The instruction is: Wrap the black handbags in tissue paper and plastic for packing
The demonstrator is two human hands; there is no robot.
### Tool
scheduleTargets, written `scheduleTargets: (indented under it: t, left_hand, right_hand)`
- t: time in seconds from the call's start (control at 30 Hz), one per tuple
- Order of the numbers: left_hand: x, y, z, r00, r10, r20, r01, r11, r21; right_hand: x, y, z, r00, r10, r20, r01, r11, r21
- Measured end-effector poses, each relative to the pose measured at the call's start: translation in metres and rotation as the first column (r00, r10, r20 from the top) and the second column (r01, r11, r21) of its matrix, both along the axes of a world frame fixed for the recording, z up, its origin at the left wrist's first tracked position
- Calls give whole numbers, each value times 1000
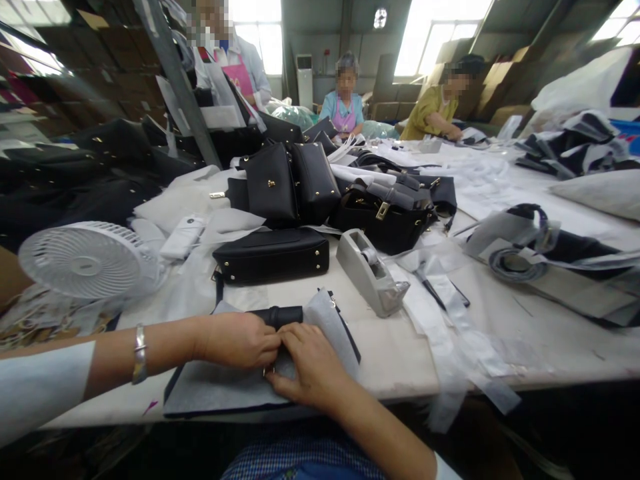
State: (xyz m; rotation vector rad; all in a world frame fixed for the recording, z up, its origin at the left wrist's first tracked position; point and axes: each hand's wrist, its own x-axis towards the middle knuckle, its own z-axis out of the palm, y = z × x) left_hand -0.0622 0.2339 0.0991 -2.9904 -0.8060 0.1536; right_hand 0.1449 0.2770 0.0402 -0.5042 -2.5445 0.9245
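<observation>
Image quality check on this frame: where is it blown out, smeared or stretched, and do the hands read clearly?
Head view: the windows blow out to white; head view: bags at far left look dark and smeared, the fan stretched sideways; head view: left hand and right hand fairly clear, detail between their fingertips hard to read.

The view was taken from the person's head and was angled forward and down across the table (390, 353). The left hand (250, 340) and right hand (313, 360) were seen from near; co-workers (345, 110) and windows (445, 43) were shown well beyond, the far left being perhaps too blurred to be read.
</observation>
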Motion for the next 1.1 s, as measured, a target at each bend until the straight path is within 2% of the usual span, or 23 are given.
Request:
scheduleTargets:
  t: [0.27, 0.37, 0.47, 0.57, 0.7, 0.8, 0.93, 1.1]
  left_hand:
    - [-8, 0, -5, 991, 86, 101, -76, 993, -95]
    - [-12, -4, -5, 978, 162, 130, -139, 976, -168]
    - [-18, -8, -4, 946, 277, 171, -222, 934, -280]
    - [-23, -11, -8, 859, 458, 230, -351, 852, -387]
    - [-25, -19, -21, 685, 674, 278, -510, 715, -479]
    - [-21, -25, -29, 604, 749, 271, -555, 640, -531]
    - [-12, -26, -28, 523, 829, 201, -621, 531, -577]
    - [-4, -17, -19, 400, 916, 25, -708, 327, -626]
  right_hand:
    - [1, 0, -1, 1000, 2, 13, -2, 1000, -15]
    - [2, 1, 1, 1000, 14, 15, -13, 999, -31]
    - [3, 1, 3, 1000, 22, 4, -21, 998, -52]
    - [4, 1, 5, 1000, 25, 6, -25, 997, -77]
    - [4, 1, 5, 999, 13, 30, -10, 995, -97]
    - [4, 2, 5, 998, 7, 56, -2, 996, -91]
    - [3, 2, 7, 994, 30, 105, -23, 997, -73]
    - [4, 1, 9, 994, 35, 106, -31, 999, -39]
